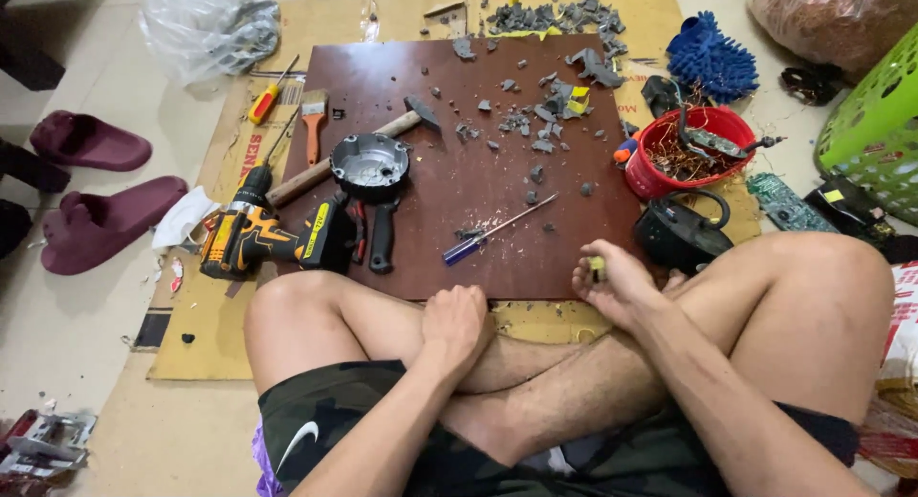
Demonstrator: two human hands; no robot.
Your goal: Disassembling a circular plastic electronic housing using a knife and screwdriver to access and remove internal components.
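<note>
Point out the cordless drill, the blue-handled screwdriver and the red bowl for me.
cordless drill (251,237), head view, on its yellow and black body.
blue-handled screwdriver (466,250), head view, on the blue handle.
red bowl (646,175), head view, on its outer wall at the left.

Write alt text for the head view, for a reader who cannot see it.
A person sits cross-legged on the floor before a dark brown board, left hand resting on a shin, right hand pinching a small yellowish piece. On the board lie a screwdriver, hammer, cordless drill and grey fragments; a red bowl sits right.
</note>
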